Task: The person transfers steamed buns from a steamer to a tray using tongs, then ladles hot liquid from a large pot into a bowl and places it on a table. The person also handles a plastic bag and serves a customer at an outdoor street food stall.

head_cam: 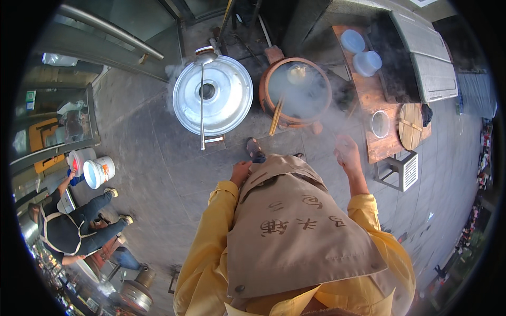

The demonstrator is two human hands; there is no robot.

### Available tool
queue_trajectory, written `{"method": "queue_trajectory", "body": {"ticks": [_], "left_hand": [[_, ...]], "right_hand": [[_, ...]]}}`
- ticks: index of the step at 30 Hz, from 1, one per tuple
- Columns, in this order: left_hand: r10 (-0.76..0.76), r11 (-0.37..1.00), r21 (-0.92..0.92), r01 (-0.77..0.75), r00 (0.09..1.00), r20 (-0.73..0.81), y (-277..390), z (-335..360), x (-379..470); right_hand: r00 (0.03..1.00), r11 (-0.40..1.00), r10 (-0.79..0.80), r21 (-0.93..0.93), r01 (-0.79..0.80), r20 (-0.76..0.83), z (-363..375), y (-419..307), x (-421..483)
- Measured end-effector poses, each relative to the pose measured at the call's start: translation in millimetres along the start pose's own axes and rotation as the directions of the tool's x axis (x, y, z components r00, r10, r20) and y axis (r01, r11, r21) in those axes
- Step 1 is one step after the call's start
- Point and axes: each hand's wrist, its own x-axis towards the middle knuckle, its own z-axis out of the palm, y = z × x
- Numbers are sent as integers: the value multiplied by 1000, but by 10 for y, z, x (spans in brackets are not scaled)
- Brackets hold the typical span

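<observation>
My left hand [241, 173] is beside the edge of my tan apron [304, 221]; its fingers are partly hidden there. Out to the right, my right hand [348, 153] hangs above the floor, blurred by steam, its fingers curled, with nothing clearly seen in it. Ahead stands a steaming clay pot [262, 93] with a handle, a strainer or ladle [299, 74] in its liquid and wooden chopsticks [276, 118] leaning over its near rim. To its left, a large metal lid [233, 93] covers another pot, and a long-handled metal ladle [202, 106] lies across it.
At right a wooden table [367, 102] bears plastic tubs [367, 63], a clear container [380, 124], a round wooden lid [410, 126] and a black box with a grey lid [433, 59]. A stool [409, 172] stands beside it. Left are buckets [99, 172] and a seated person [63, 233].
</observation>
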Motion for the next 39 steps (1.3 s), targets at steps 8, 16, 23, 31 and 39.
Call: {"method": "queue_trajectory", "body": {"ticks": [8, 16, 23, 31, 39], "left_hand": [[38, 999, -38, -39, 999, -27, -148, 171, -12], [29, 996, -87, -35, 998, -60, -199, 355, -79], [82, 989, -116, -88, 995, -56, -278, 474, -50], [23, 990, -139, -28, 999, -44, -240, 514, -32], [41, 991, -129, -45, 999, -31, -186, 465, 19]], "right_hand": [[995, 985, -26, 175, 10, 92, -233, 195, 24], [996, 999, -42, 2, 42, 78, -278, 190, -33], [999, 970, -19, -241, 27, 39, -177, 29, 118], [888, 587, -459, -740, 327, 29, -109, 49, 219], [994, 991, 111, 73, -111, 3, 56, -144, 440]]}}
